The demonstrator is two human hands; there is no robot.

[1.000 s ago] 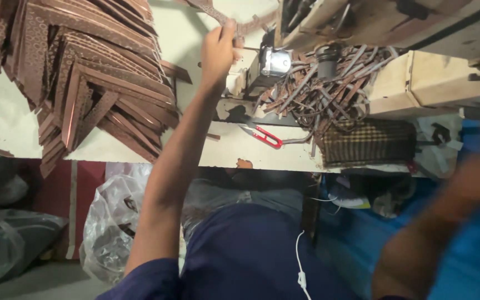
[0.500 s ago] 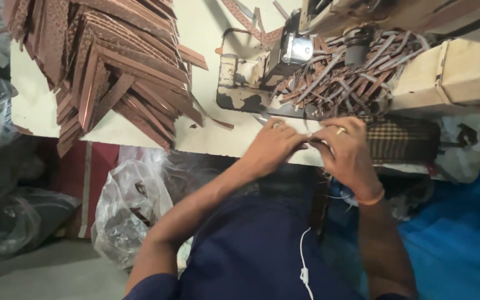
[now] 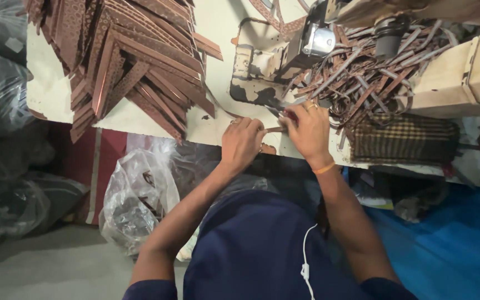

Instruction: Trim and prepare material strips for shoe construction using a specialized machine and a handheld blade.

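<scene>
My left hand (image 3: 242,142) and my right hand (image 3: 308,131) meet at the near edge of the pale worktable (image 3: 218,28). Fingers of the left hand pinch the end of a narrow brown strip (image 3: 274,129) that runs across to the right hand. The right hand is closed around red-handled snips (image 3: 286,110), whose metal tips point up and left above the strip. It wears a ring and an orange wristband. Just beyond the hands stands a sewing machine (image 3: 306,41) on a worn plate.
A big fanned heap of patterned brown strips (image 3: 129,61) covers the table's left part. A tangle of thin brown straps (image 3: 362,78) lies to the right, above a checked woven cloth (image 3: 404,139). Plastic sacks (image 3: 134,194) sit on the floor at left, blue sheeting (image 3: 451,244) at right.
A second ago my left hand reached up to the machine and the snips lay on the table. Both hands have since come together at the near edge, the right now holding the snips.
</scene>
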